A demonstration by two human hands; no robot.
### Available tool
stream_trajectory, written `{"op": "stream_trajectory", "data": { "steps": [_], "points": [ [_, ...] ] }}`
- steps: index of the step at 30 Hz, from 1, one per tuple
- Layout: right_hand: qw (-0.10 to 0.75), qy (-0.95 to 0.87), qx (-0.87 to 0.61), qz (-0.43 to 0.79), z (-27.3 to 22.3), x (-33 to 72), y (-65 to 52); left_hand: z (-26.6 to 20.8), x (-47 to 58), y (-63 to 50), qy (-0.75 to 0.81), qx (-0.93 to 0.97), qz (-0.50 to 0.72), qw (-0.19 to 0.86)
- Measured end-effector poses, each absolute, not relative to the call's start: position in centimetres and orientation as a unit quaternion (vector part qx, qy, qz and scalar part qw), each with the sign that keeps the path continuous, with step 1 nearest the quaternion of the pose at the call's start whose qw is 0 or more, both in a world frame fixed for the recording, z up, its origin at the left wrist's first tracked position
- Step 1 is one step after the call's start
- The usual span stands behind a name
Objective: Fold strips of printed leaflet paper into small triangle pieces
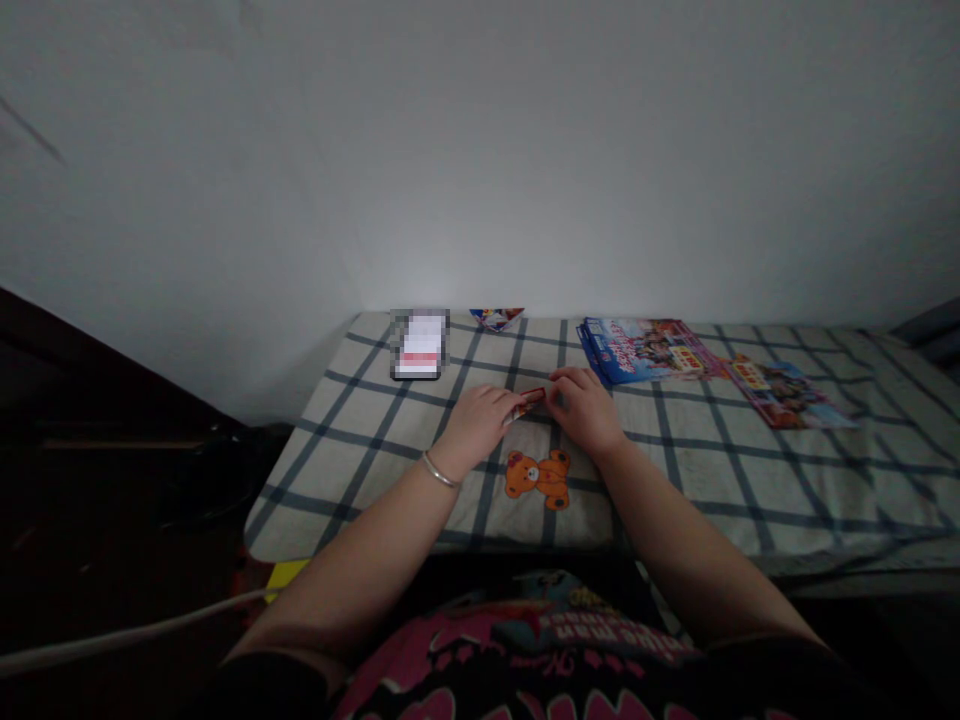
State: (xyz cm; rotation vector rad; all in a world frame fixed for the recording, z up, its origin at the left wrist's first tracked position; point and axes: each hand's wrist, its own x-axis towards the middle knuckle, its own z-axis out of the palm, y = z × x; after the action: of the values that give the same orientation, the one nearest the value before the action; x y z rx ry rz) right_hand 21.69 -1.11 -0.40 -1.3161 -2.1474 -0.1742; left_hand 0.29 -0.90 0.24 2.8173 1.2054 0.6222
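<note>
phone [421, 350] left, leaflets [645, 352] right on the cloth [337, 465]; paper [532, 397] between both hands [477, 425].

Obscured, cropped and unreadable items, head view.
Paper [533, 396] mostly covered by the fingers of the left hand [478, 422] and right hand [586, 410]; its folds are too small to count, and the right hand's grip on it cannot be made out. Phone [424, 340]: screen pixelated, text illegible. Small print on the leaflets [637, 350] blurred; lower sheets of the pile largely covered. Yellow item [287, 573] partly behind the left forearm, identity unclear. Cord [135, 632] cut by left edge, cloth [720, 460] by right edge, shirt [540, 670] by bottom edge. Dark shape [217, 475] at left too dim to identify.
</note>
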Motion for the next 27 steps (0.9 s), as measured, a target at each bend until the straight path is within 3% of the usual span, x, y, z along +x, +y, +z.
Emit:
{"op": "stream_trajectory", "data": {
  "steps": [12,27],
  "points": [
    [0.289,-0.823,-0.481,-0.084,-0.1,20.8,-1.2,0.0,0.2,-0.5,0.445,0.845,0.282,0.091],
    [0.287,-0.838,-0.459,-0.058,-0.2,20.6,-1.0,-0.4,0.1,-0.3,0.423,0.856,0.280,0.102]
  ]
}}
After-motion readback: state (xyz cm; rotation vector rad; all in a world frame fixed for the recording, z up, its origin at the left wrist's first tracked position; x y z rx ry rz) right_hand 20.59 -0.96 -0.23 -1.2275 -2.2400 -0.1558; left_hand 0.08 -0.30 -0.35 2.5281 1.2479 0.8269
